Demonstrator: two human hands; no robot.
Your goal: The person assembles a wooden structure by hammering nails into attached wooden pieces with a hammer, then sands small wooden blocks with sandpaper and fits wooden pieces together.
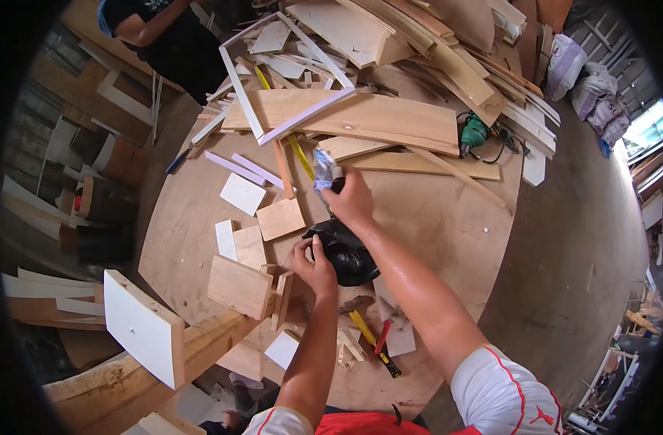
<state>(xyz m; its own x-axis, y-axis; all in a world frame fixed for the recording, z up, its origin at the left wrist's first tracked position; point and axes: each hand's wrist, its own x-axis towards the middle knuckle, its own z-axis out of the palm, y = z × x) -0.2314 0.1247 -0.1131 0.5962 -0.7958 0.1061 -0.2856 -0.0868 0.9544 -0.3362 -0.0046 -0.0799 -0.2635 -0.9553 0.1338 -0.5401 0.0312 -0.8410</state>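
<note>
My right hand is closed around a small dark-capped item with a blue and clear wrapping, blurred at its top. Below it, my left hand pinches the edge of a black plastic bag that lies crumpled on the round wooden table. Small wood blocks lie left of the bag. Nearer to me are a hammer with a yellow and black handle and a red-handled tool.
Long boards, a white frame and a green power tool cover the table's far side. A yellow tape measure blade lies there too. Another person stands at the back left. White sacks are at the right.
</note>
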